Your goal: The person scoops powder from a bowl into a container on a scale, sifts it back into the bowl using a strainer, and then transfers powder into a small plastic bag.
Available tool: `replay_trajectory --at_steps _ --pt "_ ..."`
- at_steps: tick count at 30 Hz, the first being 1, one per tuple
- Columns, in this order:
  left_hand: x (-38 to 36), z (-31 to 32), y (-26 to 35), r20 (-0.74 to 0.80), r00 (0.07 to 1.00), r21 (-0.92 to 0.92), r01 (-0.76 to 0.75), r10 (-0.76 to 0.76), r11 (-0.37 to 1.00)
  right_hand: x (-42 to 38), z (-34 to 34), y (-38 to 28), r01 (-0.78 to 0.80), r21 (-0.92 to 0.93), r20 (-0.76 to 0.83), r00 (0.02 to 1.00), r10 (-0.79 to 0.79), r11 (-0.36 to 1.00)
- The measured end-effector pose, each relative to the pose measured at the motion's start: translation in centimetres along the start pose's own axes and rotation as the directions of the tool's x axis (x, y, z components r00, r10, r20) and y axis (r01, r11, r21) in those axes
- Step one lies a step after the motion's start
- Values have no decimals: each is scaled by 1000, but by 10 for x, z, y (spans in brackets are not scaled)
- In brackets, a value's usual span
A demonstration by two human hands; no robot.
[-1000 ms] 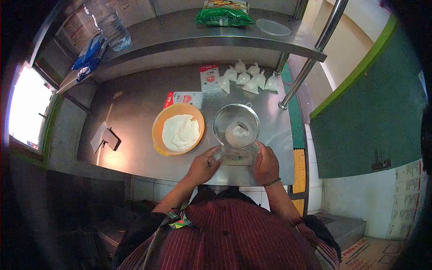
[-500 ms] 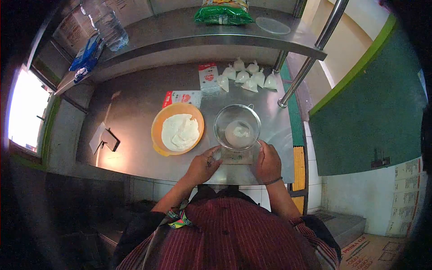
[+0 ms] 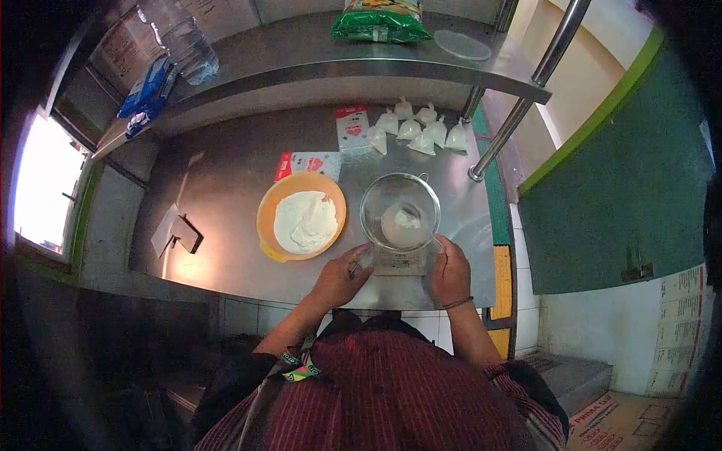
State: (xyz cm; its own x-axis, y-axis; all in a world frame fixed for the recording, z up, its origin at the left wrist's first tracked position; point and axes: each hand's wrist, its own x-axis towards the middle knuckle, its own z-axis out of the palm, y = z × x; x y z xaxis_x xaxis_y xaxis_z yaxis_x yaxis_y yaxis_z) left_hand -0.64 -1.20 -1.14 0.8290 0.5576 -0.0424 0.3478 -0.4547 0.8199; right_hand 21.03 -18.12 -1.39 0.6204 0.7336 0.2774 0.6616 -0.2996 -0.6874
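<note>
A round wire sieve (image 3: 399,197) is over a pale round container with white powder (image 3: 407,218). Below its near edge, a flat scale (image 3: 398,263) shows on the steel table. My right hand (image 3: 451,272) is closed at the sieve's near right rim, around what looks like its handle. On the other side, my left hand (image 3: 344,278) is beside the scale's left edge, fingers bent round something small and pale that I cannot make out. To the left stands an orange bowl (image 3: 265,218) holding a heap of white powder (image 3: 305,222).
Several knotted bags of white powder (image 3: 423,134) stand at the back right. Two red-and-white packets (image 3: 352,126) lie behind the bowl. A dark stand (image 3: 186,233) is at the left. The shelf (image 3: 301,64) holds a green bag (image 3: 380,22) and a bottle (image 3: 188,52).
The view has shifted slightly, so the table and its objects appear a little farther right. Both hands keep nearly the same pose beside the sieve and scale.
</note>
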Motion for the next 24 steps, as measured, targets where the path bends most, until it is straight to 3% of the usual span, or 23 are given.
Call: replay_trajectory --at_steps 6,8,12,14,16,19,21,24 --pt "-1 -2 -2 -54 991 114 -114 121 987 -1 1 1 1 10 -7 1000 -1 1000" --pt "0 -4 -1 32 999 91 5 -8 996 -2 2 2 -2 23 -45 999 3 1000" --pt "1 -4 2 30 999 92 21 -24 996 -3 1 2 15 13 28 999 -15 1000" --pt "1 -8 10 92 987 28 128 -130 991 -3 0 0 27 29 36 999 -28 999" --pt "1 -5 2 75 992 37 99 -101 994 -5 2 -1 25 -28 -54 998 -26 999" --pt "1 -2 -2 32 998 63 47 -49 997 -7 0 -6 -40 -117 -48 998 34 992" --pt "3 -3 3 10 1000 77 24 -25 997 -12 4 -7 -2 -130 -38 999 -3 991" --pt "3 -3 2 81 986 51 140 -144 989 -17 10 -8 40 -125 -22 999 -43 991"
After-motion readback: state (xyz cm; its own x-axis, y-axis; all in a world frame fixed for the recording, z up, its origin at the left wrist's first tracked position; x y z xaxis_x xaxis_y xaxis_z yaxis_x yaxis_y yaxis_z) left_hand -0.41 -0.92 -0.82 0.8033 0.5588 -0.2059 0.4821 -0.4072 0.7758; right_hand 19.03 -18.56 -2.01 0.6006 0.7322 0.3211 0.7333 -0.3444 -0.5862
